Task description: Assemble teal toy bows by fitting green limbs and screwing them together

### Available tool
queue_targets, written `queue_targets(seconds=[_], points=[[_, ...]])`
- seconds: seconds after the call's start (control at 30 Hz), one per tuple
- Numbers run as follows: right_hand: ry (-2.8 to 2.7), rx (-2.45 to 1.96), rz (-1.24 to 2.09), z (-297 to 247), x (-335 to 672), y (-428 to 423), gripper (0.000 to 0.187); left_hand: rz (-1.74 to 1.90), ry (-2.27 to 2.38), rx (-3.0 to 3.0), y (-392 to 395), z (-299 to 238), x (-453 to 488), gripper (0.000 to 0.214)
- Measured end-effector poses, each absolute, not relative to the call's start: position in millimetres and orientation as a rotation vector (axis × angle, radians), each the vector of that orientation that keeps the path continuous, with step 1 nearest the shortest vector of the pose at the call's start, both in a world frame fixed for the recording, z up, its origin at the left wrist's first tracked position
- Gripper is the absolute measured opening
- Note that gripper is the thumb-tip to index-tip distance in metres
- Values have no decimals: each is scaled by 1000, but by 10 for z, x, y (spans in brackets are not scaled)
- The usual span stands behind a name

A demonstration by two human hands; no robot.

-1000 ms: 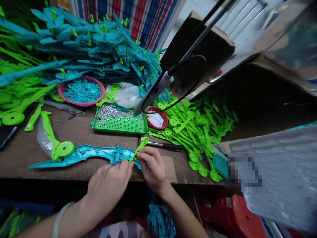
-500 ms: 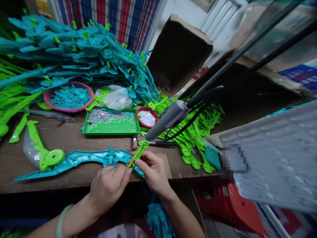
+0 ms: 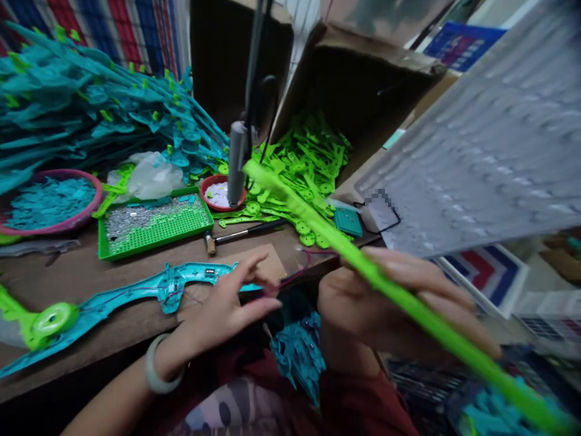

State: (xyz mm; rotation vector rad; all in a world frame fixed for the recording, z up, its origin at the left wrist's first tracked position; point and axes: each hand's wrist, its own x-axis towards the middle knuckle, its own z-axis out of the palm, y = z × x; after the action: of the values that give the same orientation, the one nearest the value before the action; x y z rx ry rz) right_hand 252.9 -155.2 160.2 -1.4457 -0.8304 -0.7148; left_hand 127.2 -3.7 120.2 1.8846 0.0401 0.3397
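My right hand (image 3: 403, 303) is raised at the right with its fingers wrapped round a long bright-green plastic strip (image 3: 354, 248), which slants close to the camera and is blurred. Over the table's front edge, my left hand (image 3: 233, 303) has its fingers apart and grips nothing I can see. It is nearest the right end of a teal bow-shaped plastic part (image 3: 131, 290), whose hollow inside faces up with thin wires in it. A green part with a round disc (image 3: 54, 321) sits on that teal part's left portion. A thin reddish wire (image 3: 302, 266) runs beside my left fingers.
Behind are a green tray (image 3: 158, 233) of small metal pieces, a pink basin (image 3: 97, 188) of teal bits and a red bowl (image 3: 209, 181). A grey-handled tool (image 3: 236, 163) hangs before piled green parts (image 3: 308, 163). Teal parts (image 3: 91, 103) are heaped left; a brush (image 3: 245, 233) lies mid-table.
My hands have parted; the short green piece between them is no longer there. My right hand has moved right and now holds a long green strip. The view has swung right.
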Motion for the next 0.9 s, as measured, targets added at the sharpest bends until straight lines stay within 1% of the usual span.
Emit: queue_targets(seconds=[0.03, 0.07, 0.1, 0.17, 0.2, 0.23, 0.27, 0.33, 0.47, 0.67, 0.7, 0.77, 0.83, 0.87, 0.9], points=[[-710, -1320, -789, 1623, 2610, -1515, 18, 303, 118, 1828, -61, 1182, 1273, 44], [-597, -1239, -754, 1611, 2702, -1482, 14, 301, 211, 1799, -58, 1163, 1254, 34], [-504, -1226, -599, 1560, 2798, -1454, 12, 316, 301, 1797, -32, 1143, 1224, 28], [-338, -1316, -38, 1343, 2981, -1411, 17, 354, 427, 1841, 63, 1093, 1158, 25], [-270, -1336, 199, 1192, 3058, -1390, 21, 364, 455, 1875, 117, 1060, 1137, 24], [-214, -1341, 367, 1032, 3123, -1367, 26, 366, 462, 1918, 167, 1024, 1129, 25], [-175, -1340, 470, 875, 3174, -1340, 29, 372, 467, 1966, 209, 985, 1136, 25], [-139, -1348, 572, 621, 3247, -1281, 33, 364, 479, 2046, 268, 907, 1185, 27], [-93, -1392, 708, 423, 3344, -1192, 38, 284, 524, 2089, 305, 786, 1302, 27], [-93, -1521, 770, 385, 3423, -1219, 40, 286, 469, 2055, 270, 756, 1282, 22], [-117, -1586, 697, 384, 3412, -1241, 40, 287, 450, 2056, 261, 755, 1273, 20], [-250, -1786, 370, 404, 3365, -1291, 39, 318, 396, 2091, 245, 742, 1260, 16], [-615, -1956, 26, 462, 3296, -1333, 32, 354, 332, 2148, 237, 710, 1258, 12], [-864, -1993, -54, 503, 3264, -1346, 26, 365, 303, 2175, 238, 687, 1260, 10], [-1116, -1987, -42, 548, 3240, -1352, 21, 376, 278, 2200, 243, 663, 1263, 10]])
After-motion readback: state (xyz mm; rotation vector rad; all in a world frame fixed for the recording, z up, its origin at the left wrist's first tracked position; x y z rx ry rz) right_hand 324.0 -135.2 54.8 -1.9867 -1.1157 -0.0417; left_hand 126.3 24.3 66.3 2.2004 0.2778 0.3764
